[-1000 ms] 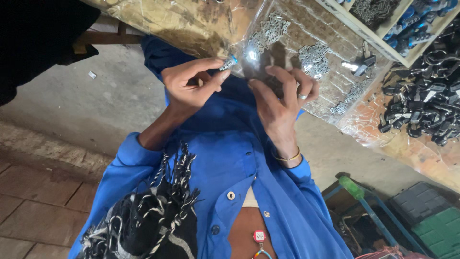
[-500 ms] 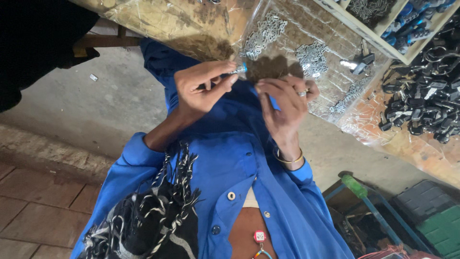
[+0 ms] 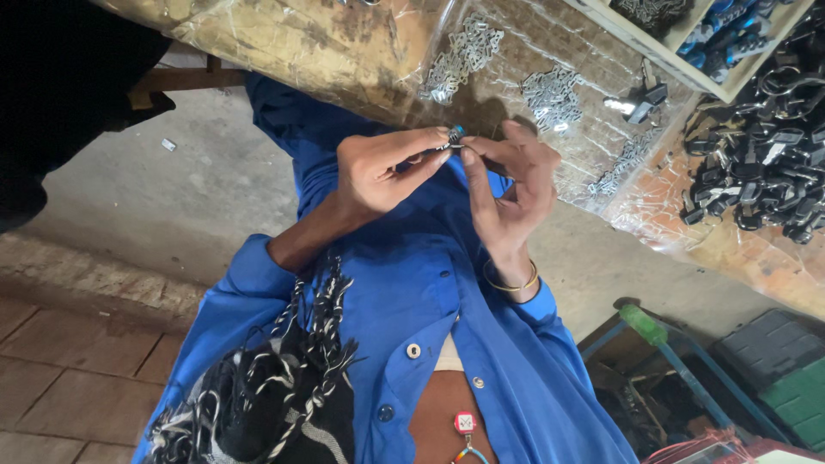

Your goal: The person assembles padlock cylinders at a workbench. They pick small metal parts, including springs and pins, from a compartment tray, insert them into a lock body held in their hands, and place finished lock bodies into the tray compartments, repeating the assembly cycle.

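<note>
My left hand [image 3: 376,167] and my right hand [image 3: 512,185] meet in front of my chest, fingertips touching. Between them they pinch a small metal piece with a blue end [image 3: 454,135]. The left thumb and forefinger grip it from the left, and the right forefinger and thumb close on it from the right. A gold bangle [image 3: 509,282] circles my right wrist. I wear a blue buttoned shirt [image 3: 412,292]. How the small piece is shaped is hard to tell.
A worn wooden table under clear plastic [image 3: 284,43] carries several bundles of silver chain [image 3: 464,56]. A heap of black clasps and rings [image 3: 765,180] lies at right, under a wooden tray [image 3: 687,51]. Green crates [image 3: 782,369] stand lower right. A black-and-white fringed scarf [image 3: 275,395] hangs lower left.
My hands have drawn together, and the right fingers now close on the small piece held by the left. The view has tilted slightly.
</note>
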Available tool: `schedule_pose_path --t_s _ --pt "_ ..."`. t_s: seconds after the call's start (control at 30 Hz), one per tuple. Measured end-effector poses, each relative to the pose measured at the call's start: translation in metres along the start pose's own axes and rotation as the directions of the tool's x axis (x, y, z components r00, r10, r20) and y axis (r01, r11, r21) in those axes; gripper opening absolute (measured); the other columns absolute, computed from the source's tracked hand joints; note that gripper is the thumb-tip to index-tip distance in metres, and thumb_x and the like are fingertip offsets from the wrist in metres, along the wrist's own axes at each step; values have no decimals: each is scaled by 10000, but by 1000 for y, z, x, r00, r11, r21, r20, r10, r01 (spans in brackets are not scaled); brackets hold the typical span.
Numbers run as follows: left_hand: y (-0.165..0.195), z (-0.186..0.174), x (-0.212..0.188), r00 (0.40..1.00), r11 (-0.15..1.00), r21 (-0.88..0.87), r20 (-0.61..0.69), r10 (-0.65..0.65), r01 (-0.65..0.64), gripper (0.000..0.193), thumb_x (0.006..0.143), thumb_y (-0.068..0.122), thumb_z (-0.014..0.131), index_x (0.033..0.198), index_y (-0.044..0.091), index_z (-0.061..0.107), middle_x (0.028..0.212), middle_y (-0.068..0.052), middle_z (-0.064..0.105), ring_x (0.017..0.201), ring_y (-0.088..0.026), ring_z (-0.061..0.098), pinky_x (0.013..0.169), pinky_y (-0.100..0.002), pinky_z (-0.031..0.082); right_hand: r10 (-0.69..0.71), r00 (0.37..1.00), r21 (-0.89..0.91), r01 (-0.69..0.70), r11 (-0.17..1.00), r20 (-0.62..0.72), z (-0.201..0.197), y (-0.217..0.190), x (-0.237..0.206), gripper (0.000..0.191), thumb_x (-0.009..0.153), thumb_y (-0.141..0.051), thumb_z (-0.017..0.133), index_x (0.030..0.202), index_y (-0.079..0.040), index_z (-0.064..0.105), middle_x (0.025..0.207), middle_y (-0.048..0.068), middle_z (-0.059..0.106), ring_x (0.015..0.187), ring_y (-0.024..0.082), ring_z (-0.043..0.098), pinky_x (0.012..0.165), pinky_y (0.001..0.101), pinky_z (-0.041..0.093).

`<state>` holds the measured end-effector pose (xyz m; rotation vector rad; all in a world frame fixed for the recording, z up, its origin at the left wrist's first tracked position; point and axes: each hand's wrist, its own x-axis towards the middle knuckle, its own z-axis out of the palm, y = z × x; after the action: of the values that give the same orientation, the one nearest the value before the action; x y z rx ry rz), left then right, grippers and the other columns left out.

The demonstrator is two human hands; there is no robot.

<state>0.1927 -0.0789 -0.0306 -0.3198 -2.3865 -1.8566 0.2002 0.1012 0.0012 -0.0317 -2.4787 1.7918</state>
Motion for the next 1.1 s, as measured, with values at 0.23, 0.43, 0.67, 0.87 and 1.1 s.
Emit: schedule_pose_path --t_s 0.23,0.43,0.67,0.87,1.1 --pt "-8 2 -2 991 986 103 36 129 -132 319 876 -20 849 1168 21 729 1171 -126 750 913 -237 792 737 -305 636 -141 989 -258 150 954 51 -2 1 -6 425 933 -14 856 1228 -96 562 1008 85 687 931 166 533 719 257 461" --pt "-12 3 -4 986 978 129 36 160 -163 302 872 -14 847 1151 30 738 1164 -129 754 927 -251 792 729 -316 637 -93 995 -240 101 966 44 -2 -3 0 340 901 -59 873 1118 -78 611 971 18 682 854 144 531 793 305 451" --pt "-6 1 3 963 952 147 84 258 -268 254 890 2 866 1113 47 754 1137 -118 761 893 -245 791 701 -319 627 -52 963 -358 148 922 263 -28 -13 19 290 884 -121 889 1131 -94 740 1022 16 734 897 164 646 941 332 409" --pt "0 4 20 920 940 -55 193 340 -336 281 882 -9 820 1149 29 742 1107 -126 746 950 -265 776 774 -349 646 -108 922 -260 215 941 372 -47 -13 34 249 831 -146 887 1049 -123 768 959 3 740 872 173 672 919 334 380" --pt "6 12 26 947 965 -133 200 251 -228 299 863 -15 849 1131 31 724 1069 -106 748 910 -250 773 752 -340 630 -213 974 -796 187 576 75 -102 1 63 264 849 -102 878 1095 -83 781 1063 70 679 1060 280 578 938 467 371"
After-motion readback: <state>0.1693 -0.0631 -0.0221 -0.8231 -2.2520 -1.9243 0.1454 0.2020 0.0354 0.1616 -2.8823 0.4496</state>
